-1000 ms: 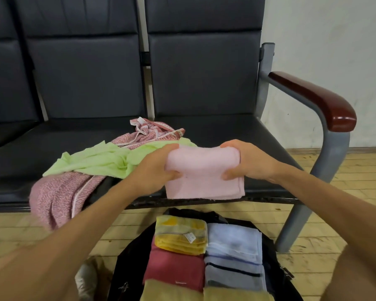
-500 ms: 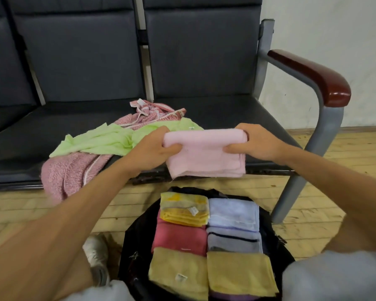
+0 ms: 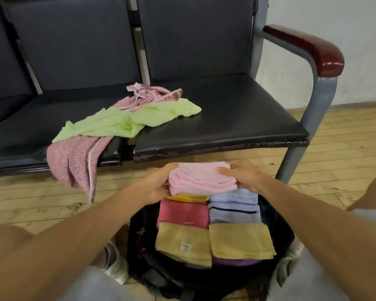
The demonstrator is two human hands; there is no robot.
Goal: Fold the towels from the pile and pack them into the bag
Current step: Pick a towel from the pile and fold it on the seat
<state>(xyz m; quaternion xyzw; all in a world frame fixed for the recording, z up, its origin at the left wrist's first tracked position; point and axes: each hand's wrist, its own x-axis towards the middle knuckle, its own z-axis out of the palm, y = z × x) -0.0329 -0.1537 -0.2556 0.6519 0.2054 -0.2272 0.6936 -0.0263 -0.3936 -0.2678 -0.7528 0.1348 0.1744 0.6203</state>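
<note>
Towel (image 3: pixel 202 178), pink and folded, above bag (image 3: pixel 136 231), left grip (image 3: pixel 157 189) and right grip (image 3: pixel 242 177) each clutching one end

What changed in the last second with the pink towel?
The left hand and right hand lowered the folded pink towel from in front of the seat to the far end of the bag, gripping it throughout. The pile on it stayed put.

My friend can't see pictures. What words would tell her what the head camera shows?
The left hand and right hand hold a folded pink towel over an open black bag packed with folded towels. Behind, a green towel and a speckled pink towel lie unfolded on a black bench.
</note>
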